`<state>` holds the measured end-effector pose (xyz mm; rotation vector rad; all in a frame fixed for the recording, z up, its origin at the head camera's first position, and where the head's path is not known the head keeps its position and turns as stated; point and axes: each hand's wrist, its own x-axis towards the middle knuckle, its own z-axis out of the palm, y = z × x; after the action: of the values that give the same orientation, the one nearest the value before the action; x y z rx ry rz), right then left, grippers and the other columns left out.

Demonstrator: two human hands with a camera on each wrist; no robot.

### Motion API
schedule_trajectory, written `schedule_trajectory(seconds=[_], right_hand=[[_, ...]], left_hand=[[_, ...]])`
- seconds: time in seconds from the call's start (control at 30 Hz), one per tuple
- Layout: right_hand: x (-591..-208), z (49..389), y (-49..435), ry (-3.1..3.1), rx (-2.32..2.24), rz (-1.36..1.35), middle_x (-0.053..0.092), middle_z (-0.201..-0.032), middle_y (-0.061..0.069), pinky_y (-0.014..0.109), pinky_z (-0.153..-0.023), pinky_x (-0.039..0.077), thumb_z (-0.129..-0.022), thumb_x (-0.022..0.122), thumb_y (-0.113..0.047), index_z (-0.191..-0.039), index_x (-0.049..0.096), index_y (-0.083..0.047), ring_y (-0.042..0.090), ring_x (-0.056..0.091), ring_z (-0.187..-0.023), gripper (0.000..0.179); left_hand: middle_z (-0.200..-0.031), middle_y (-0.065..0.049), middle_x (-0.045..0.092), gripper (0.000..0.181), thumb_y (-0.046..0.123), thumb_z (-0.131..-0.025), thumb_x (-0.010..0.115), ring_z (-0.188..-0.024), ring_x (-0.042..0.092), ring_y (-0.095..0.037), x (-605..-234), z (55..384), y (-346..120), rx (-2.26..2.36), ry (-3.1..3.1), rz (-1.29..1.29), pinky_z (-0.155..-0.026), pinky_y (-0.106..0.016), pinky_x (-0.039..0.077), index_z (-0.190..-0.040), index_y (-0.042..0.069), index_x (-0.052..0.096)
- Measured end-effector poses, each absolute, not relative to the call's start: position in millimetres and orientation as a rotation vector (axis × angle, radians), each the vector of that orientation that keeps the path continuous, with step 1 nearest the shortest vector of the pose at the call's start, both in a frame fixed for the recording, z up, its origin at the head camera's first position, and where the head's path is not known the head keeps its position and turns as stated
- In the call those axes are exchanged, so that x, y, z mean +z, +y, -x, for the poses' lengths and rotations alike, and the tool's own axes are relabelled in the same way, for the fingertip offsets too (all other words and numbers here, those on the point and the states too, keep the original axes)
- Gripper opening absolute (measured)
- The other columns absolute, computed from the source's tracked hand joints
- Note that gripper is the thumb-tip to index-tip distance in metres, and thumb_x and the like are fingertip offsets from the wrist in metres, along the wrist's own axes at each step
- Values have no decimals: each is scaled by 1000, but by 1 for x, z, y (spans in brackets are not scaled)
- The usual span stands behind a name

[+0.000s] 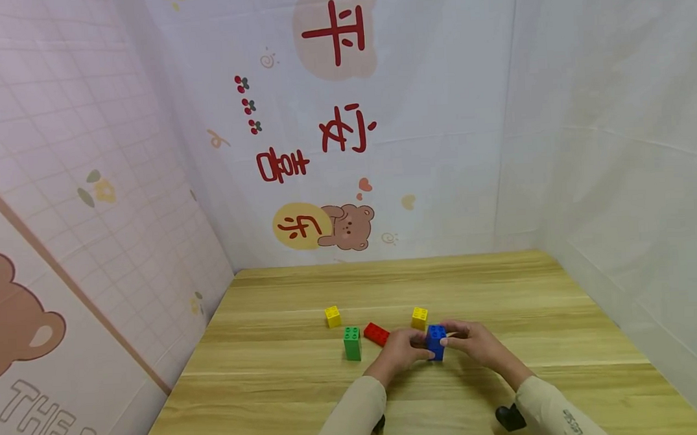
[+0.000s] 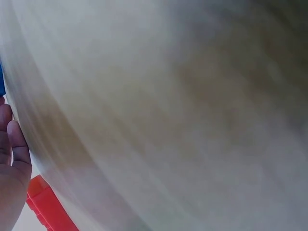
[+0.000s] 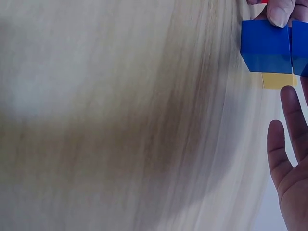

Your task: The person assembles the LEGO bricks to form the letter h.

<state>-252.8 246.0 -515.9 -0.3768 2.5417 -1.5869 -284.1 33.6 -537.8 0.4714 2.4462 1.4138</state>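
Two blue toy bricks [image 1: 436, 347] stand one above the other on the table, with a thin seam between them in the right wrist view. From the left side, my left hand [image 1: 402, 354] pinches the lower blue brick [image 3: 265, 45] between thumb and fingers. My right hand [image 1: 476, 343] holds the upper part of the stack from the right, its thumb on the near side. Its outer fingers [image 3: 293, 115] spread away from the bricks. Close beside my left hand lies a red brick [image 1: 377, 334]. Only a sliver of blue shows in the left wrist view.
A tall green brick stack [image 1: 352, 344] stands left of the red brick. One yellow brick [image 1: 332, 317] sits farther back on the left, another yellow brick [image 1: 420, 317] just behind the blue ones. Printed cloth walls [image 1: 440, 174] border the wooden table [image 1: 262, 383].
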Motion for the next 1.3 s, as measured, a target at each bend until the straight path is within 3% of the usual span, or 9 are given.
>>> schedule_trajectory(seconds=[0.33,0.87,1.3], right_hand=[[-521,254,242,2627,-1510,433,62,-128,22,46,-85,54,-96,67,-28,-133,59,3,30,64,-102,49],[-519,253,244,2625,-1520,426,59,-131,25,48,-89,53,-98,65,-26,-136,54,7,34,63,-107,52],[-518,254,241,2722,-1421,422,65,-124,20,49,-86,53,-95,68,-25,-130,61,2,34,64,-104,45]], left_hand=[[-97,13,70,27,18,-83,81,-89,63,-3,-537,284,32,1382,2462,-500,-89,-30,51,-110,17,76],[-98,13,70,27,18,-84,81,-89,63,-4,-532,283,32,1400,2458,-506,-88,-29,52,-110,16,75],[-97,10,69,30,19,-84,82,-88,61,-5,-535,284,32,1341,2511,-533,-86,-29,52,-112,13,74]])
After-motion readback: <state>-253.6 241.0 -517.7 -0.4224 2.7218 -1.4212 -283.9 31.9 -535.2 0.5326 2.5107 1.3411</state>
